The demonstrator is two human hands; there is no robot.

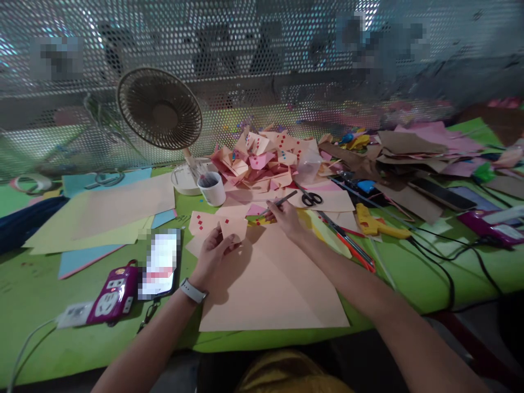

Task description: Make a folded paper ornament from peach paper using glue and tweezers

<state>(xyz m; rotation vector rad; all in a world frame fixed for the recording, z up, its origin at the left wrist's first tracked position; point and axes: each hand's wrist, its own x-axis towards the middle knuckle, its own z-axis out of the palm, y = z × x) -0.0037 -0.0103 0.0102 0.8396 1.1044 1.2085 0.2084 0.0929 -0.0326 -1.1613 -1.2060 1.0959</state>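
Note:
My left hand (216,248), with a pale watch band at the wrist, is closed on a small peach paper piece (219,224) marked with red diamonds. My right hand (285,221) pinches a slim grey pen-like tool (282,201), its tip pointing left; its exact kind is unclear. Beneath both hands lies a large peach paper sheet (274,289). Small pink and yellow scraps (262,221) lie by the tool's tip. Black-handled scissors (311,199) rest just beyond my right hand. A white cup (212,189) stands beyond my left hand.
Folded peach papers (262,161) heap up at the back. A fan (161,112) stands back left. A phone (160,262) and purple power strip (113,295) lie left. At right are a yellow glue gun (380,225), its black cable, a utility knife (347,240) and brown paper (409,150).

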